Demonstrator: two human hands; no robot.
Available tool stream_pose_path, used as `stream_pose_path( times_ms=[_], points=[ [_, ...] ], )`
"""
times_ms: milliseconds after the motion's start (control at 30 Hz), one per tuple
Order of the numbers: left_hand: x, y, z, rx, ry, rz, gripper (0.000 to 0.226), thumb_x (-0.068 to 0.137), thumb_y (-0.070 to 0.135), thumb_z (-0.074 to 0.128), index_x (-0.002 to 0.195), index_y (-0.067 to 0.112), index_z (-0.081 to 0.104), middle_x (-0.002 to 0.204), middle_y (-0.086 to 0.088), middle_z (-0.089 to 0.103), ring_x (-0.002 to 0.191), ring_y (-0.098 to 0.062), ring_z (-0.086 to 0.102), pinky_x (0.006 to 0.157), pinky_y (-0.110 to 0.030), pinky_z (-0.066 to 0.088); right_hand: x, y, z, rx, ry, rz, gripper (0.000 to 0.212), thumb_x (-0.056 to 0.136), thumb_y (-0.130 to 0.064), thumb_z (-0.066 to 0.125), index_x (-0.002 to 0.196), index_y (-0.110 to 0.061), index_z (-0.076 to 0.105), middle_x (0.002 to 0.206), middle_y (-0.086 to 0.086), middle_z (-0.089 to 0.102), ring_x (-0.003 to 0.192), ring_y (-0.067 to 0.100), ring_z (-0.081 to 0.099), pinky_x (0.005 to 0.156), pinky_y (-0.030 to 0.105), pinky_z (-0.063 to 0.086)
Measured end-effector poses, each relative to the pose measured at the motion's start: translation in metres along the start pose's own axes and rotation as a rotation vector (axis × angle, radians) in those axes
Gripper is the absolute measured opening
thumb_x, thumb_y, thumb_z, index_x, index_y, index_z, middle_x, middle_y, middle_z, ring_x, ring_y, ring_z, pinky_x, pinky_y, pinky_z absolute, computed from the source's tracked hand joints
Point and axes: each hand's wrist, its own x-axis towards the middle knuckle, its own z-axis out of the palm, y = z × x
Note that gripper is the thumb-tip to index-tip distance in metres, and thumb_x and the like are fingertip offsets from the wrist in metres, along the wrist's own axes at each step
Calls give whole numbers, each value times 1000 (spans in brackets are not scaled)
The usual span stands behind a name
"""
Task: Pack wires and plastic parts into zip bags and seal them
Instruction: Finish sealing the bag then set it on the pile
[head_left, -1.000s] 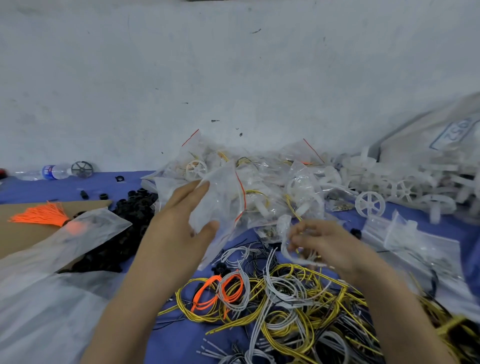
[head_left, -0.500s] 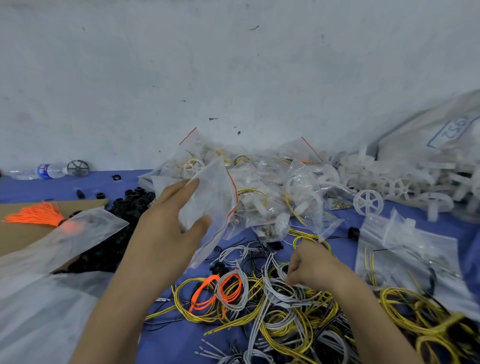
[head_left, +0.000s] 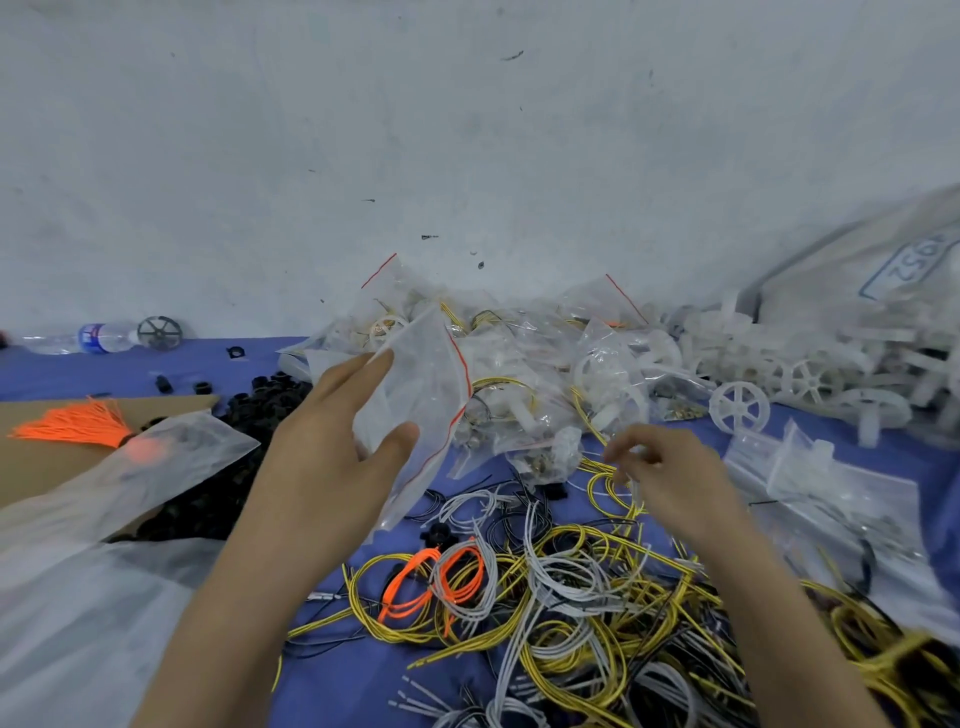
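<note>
Head view: my left hand (head_left: 322, 457) holds the empty zip bag (head_left: 431, 395) up, pinched between thumb and nearly straight fingers, much where it was half a second ago, in front of the heap of filled bags (head_left: 524, 364). My right hand (head_left: 675, 483) was pressed down into the tangle of wires (head_left: 550, 587) on the blue table (head_left: 343, 686). It has since lifted up and to the right. Its fingers (head_left: 631, 449) are curled together just above a loop of yellow wire (head_left: 605, 486); motion blur hides whether they grip it. White plastic wheels (head_left: 738, 406) lie beyond, to the right.
</note>
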Motion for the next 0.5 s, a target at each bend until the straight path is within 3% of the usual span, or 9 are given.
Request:
stream_pose_path(
  times_ms=[67,133,233,300,367,433,500],
  points=[
    [0,0,0,2,4,-4,56,89,23,62,141,30,43,124,31,29,102,22,28,76,-1,28,-1,-6,19,-335,-22,-66,35,89,0,47,89,-25,72,107,2,63,90,22,61,64,25,40],
    [0,0,0,4,5,-13,56,89,24,61,141,32,42,123,34,27,107,13,35,82,-10,27,-2,-4,43,-409,-148,-126,37,92,2,46,103,-21,72,122,4,50,106,26,55,75,29,41],
    [0,-1,-1,-7,3,-5,55,89,23,61,140,32,43,121,35,26,103,21,27,82,-6,26,-6,3,70,-455,-325,-156,48,94,6,43,124,-26,61,134,8,36,124,33,39,97,38,42],
    [0,-2,-2,-11,6,1,55,89,22,62,140,30,44,117,38,25,102,25,23,79,5,23,-7,7,75,-466,-349,-161,52,94,7,41,129,-29,57,135,8,34,130,36,29,101,44,38],
    [0,-3,-2,-9,6,-8,55,89,22,61,140,30,43,115,40,23,106,20,29,79,4,24,-7,9,75,-472,-363,-160,52,95,5,41,130,-30,56,128,7,35,128,36,27,100,44,35],
    [-1,-1,-2,-2,-8,-24,55,90,24,61,141,32,42,116,41,25,115,-3,46,84,-11,30,-9,9,76,-476,-367,-165,48,96,1,40,126,-31,57,115,5,33,123,33,29,97,43,34],
    [-2,1,-2,-4,-21,-34,55,90,25,60,141,34,41,116,42,27,112,-22,52,84,-19,33,-11,8,75,-445,-350,-166,39,95,-2,42,113,-30,60,108,2,30,118,31,30,91,39,34]
  ],
)
